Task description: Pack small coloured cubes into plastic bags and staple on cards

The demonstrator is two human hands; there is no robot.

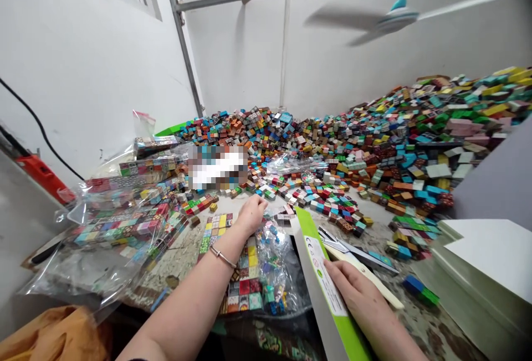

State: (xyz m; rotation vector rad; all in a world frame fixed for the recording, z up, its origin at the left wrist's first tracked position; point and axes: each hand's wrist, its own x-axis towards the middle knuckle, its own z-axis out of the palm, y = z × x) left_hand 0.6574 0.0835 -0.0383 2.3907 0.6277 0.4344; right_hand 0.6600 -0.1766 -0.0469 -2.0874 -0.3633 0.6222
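My left hand (pixel 250 212), a thin bracelet on its wrist, reaches forward over a flat grid of small printed cubes (pixel 243 272), fingers curled down at loose cubes near a clear bag (pixel 272 250); what it grips is hidden. My right hand (pixel 353 289) rests on the side of a green and white box (pixel 328 283), holding it on edge, with flat paper sheets and a pale stick (pixel 361 261) just beyond.
A huge pile of small coloured cubes (pixel 374 134) fills the back and right. Clear bags of assembled cube slabs (pixel 124 211) lie left. White stacked boxes (pixel 486 272) stand right. A ceiling fan (pixel 399 15) spins above. Orange cloth (pixel 54 333) lies near left.
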